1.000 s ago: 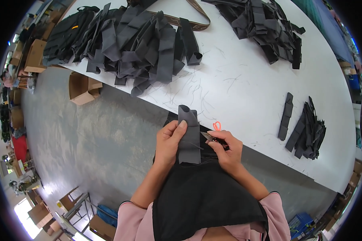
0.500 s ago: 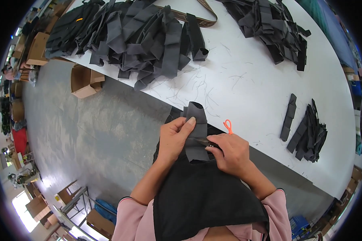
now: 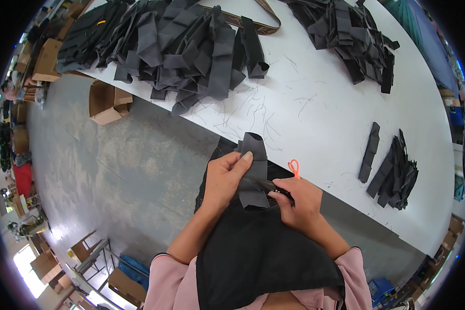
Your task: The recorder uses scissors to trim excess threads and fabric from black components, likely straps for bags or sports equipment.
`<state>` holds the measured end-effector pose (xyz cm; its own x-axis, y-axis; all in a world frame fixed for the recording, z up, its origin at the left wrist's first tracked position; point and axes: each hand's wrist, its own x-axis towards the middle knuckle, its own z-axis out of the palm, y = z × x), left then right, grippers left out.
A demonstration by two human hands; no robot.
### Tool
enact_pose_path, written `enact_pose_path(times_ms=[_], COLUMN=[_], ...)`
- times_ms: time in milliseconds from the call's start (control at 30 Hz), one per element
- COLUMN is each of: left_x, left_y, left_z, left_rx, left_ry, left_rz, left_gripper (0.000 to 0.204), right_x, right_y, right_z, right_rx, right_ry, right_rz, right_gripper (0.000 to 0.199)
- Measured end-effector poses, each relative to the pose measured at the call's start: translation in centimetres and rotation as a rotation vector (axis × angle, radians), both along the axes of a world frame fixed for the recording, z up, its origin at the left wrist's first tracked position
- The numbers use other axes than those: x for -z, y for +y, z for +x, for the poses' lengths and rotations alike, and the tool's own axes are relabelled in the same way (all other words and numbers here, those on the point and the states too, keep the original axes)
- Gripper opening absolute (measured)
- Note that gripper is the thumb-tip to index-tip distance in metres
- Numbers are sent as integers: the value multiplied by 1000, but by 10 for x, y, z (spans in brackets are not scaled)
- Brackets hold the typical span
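Note:
A dark grey fabric strip point(image 3: 253, 195) with a looped upper end is pinched between the thumb and fingers of my left hand point(image 3: 226, 175), above my lap at the table's front edge. My right hand point(image 3: 298, 199) is closed around small thread snips point(image 3: 267, 184). Their dark metal blades lie against the strip's middle, beside a stitched line; whether a thread is between them is too small to tell. An orange cord loop point(image 3: 294, 167) sticks up from behind my right hand.
On the white table point(image 3: 305, 124) lie a large heap of grey strips point(image 3: 186, 57), another heap point(image 3: 354, 41), a small bundle point(image 3: 396, 175) and a single strip point(image 3: 369, 152). Loose threads are scattered about. A brown patterned strap point(image 3: 268, 26) lies at the back; an open cardboard box point(image 3: 106, 106) sits on the floor.
My right hand and the snips have shifted slightly down and to the right along the strip. My left hand keeps its hold on the strip, nearly unmoved.

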<state>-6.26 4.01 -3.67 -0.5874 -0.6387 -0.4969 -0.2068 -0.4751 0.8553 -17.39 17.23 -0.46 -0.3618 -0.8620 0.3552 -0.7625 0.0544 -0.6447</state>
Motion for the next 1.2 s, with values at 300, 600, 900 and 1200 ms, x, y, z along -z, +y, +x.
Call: enact_pose_path(times_ms=[300, 600, 900, 1200], left_x=[-9, 1, -1, 6], left_y=[-6, -8, -5, -1], left_z=[-1, -3, -13, -15], left_rx=[-67, -37, -90, -107], left_ry=[59, 19, -19, 30], left_rz=[190, 314, 415, 398], left_gripper=[26, 27, 26, 26], right_x=[0, 8, 4, -6], right_y=[8, 9, 21, 23], right_z=[-1, 0, -13, -10], right_rx=[182, 140, 49, -168], right_ry=[-463, -565, -1303, -1555], right_rz=[39, 89, 128, 193], right_gripper=[21, 22, 17, 18])
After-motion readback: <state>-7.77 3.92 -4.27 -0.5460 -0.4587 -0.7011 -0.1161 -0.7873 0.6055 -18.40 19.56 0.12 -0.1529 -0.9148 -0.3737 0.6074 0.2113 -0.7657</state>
